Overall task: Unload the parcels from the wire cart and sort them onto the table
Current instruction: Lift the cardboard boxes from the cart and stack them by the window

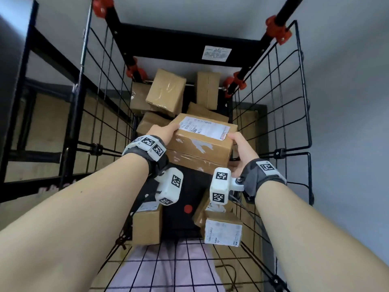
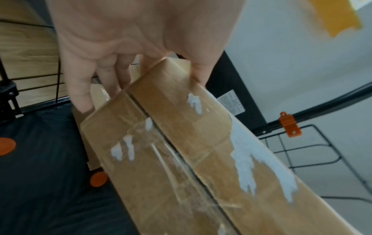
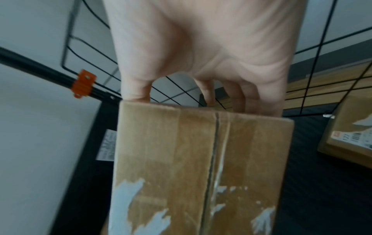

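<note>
A brown cardboard parcel (image 1: 202, 142) with a white shipping label on top and torn label scraps on its side hangs inside the black wire cart (image 1: 271, 114). My left hand (image 1: 163, 133) grips its left end, thumb on top, fingers underneath. My right hand (image 1: 240, 148) grips its right end the same way. The left wrist view shows the parcel (image 2: 181, 151) with my left hand (image 2: 138, 76) wrapped round its end. In the right wrist view the parcel (image 3: 197, 167) is pinched at its top edge by my right hand (image 3: 201, 92).
Several more cardboard parcels lie in the cart: a pile at the far end (image 1: 166, 91), one at the near left (image 1: 147, 226), one with a white label at the near right (image 1: 223, 230). The cart floor is black with a red dot (image 1: 188, 209). A black shelf frame (image 1: 27, 98) stands left.
</note>
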A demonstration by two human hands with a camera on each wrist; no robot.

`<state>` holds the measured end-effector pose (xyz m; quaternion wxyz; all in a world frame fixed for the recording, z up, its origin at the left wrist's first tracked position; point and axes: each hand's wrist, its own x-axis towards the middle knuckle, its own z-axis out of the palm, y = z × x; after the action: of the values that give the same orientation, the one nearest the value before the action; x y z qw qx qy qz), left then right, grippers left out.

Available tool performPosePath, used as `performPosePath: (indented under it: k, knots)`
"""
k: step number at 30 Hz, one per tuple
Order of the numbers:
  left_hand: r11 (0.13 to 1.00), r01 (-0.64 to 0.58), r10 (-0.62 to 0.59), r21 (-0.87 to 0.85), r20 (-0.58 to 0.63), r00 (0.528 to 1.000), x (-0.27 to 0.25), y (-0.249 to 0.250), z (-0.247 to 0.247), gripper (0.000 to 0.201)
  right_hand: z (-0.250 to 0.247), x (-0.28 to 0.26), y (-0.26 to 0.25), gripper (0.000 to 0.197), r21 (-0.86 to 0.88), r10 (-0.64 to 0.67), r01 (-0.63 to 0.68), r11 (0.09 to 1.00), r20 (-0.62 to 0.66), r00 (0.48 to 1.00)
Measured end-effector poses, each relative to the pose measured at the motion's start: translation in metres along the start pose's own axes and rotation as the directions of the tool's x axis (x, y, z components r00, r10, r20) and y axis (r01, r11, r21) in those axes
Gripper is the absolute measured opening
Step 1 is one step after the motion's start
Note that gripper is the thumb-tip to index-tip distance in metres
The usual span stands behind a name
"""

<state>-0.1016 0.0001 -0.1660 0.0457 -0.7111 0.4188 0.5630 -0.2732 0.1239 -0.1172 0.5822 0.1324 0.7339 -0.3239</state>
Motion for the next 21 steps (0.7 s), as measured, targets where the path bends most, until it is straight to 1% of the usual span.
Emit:
performPosePath:
  k: [2, 4, 5, 7, 9, 11, 12, 13, 14, 15, 16, 17, 18, 19, 21]
  knots:
    - [0.997, 0.003, -0.002, -0.077, 0.007, 1.000, -0.017, 0.003, -0.007, 0.094, 0.000, -0.018, 0.003, 0.040, 0.075, -0.040, 0.040, 0.996, -0.002, 0.999]
    - [0.982, 0.010, -0.004, -0.191, 0.033, 0.999, -0.031, 0.005, -0.011, 0.112, 0.000, -0.035, 0.005, 0.038, 0.142, -0.086, 0.084, 0.986, 0.004, 0.996]
    - [0.969, 0.009, -0.001, -0.245, 0.034, 0.999, -0.035, 0.005, -0.011, 0.117, 0.000, -0.044, 0.005, 0.037, 0.159, -0.108, 0.105, 0.982, 0.012, 0.994]
    - [0.951, 0.018, -0.005, -0.309, 0.041, 0.999, -0.025, 0.000, -0.009, 0.123, 0.001, -0.063, 0.004, 0.040, 0.170, -0.154, 0.146, 0.975, 0.038, 0.987]
    - [0.939, 0.054, -0.017, -0.340, 0.113, 0.993, -0.027, -0.003, -0.011, 0.132, 0.004, -0.082, 0.003, 0.040, 0.195, -0.197, 0.183, 0.964, 0.055, 0.979]
    - [0.907, 0.013, 0.083, -0.421, 0.209, 0.974, -0.054, 0.001, -0.017, 0.130, 0.007, -0.101, 0.004, 0.034, 0.204, -0.237, 0.217, 0.955, 0.077, 0.968]
    - [0.892, -0.032, 0.145, -0.452, 0.219, 0.965, -0.067, 0.001, -0.022, 0.124, 0.009, -0.110, 0.006, 0.033, 0.200, -0.266, 0.244, 0.949, 0.092, 0.960]
    - [0.871, -0.055, 0.175, -0.488, 0.203, 0.963, -0.078, 0.000, -0.029, 0.123, 0.010, -0.117, 0.008, 0.035, 0.197, -0.295, 0.271, 0.942, 0.105, 0.950]
    - [0.849, -0.062, 0.176, -0.524, 0.170, 0.970, -0.098, 0.001, -0.039, 0.126, 0.011, -0.125, 0.011, 0.040, 0.196, -0.322, 0.296, 0.935, 0.117, 0.940]
    - [0.830, -0.078, 0.167, -0.552, 0.112, 0.980, -0.117, 0.001, -0.049, 0.132, 0.012, -0.133, 0.014, 0.046, 0.192, -0.346, 0.318, 0.928, 0.134, 0.929]
    - [0.821, -0.119, 0.179, -0.559, 0.053, 0.982, -0.132, -0.001, -0.060, 0.132, 0.014, -0.143, 0.018, 0.052, 0.183, -0.372, 0.345, 0.921, 0.144, 0.917]
    - [0.815, -0.178, 0.214, -0.551, 0.001, 0.977, -0.154, -0.003, -0.071, 0.124, 0.014, -0.152, 0.022, 0.055, 0.167, -0.399, 0.375, 0.912, 0.147, 0.905]
    - [0.804, -0.227, 0.253, -0.550, -0.029, 0.967, -0.173, -0.006, -0.081, 0.112, 0.014, -0.164, 0.026, 0.053, 0.149, -0.427, 0.407, 0.901, 0.145, 0.893]
    - [0.785, -0.267, 0.295, -0.558, -0.042, 0.954, -0.191, -0.008, -0.089, 0.100, 0.013, -0.175, 0.031, 0.047, 0.145, -0.453, 0.434, 0.889, 0.147, 0.879]
    - [0.767, -0.317, 0.360, -0.558, -0.034, 0.932, -0.219, -0.014, -0.101, 0.096, 0.009, -0.203, 0.041, 0.031, 0.140, -0.498, 0.480, 0.866, 0.166, 0.851]
